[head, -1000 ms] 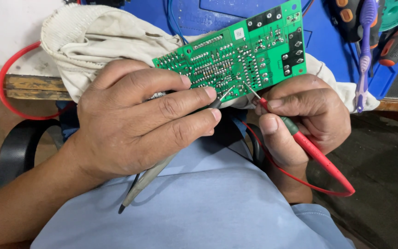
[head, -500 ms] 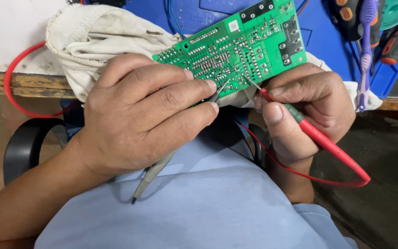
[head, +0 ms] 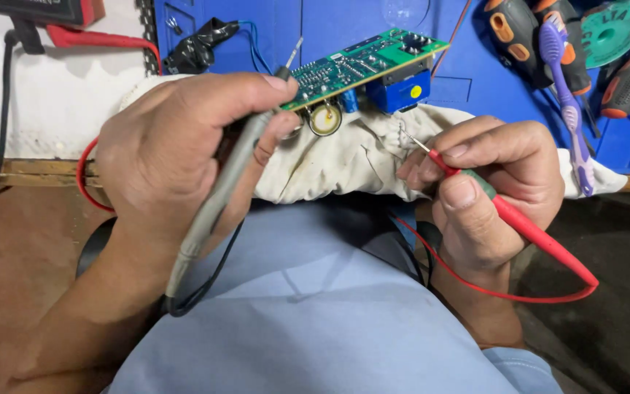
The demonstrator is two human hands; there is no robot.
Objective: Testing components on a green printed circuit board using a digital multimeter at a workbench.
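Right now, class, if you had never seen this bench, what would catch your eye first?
First the green circuit board, tilted up at top centre above a white cloth, pinched at its edge by the left hand, which also holds a grey-black probe. Next, the red probe in the right hand, its needle tip clear of the board. Screwdrivers lie on the blue mat, upper right.

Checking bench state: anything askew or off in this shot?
The green circuit board is tipped nearly edge-on, pinched at one end by the left hand, which also holds the black probe. The red probe in the right hand touches no board. No damage or spill shows.
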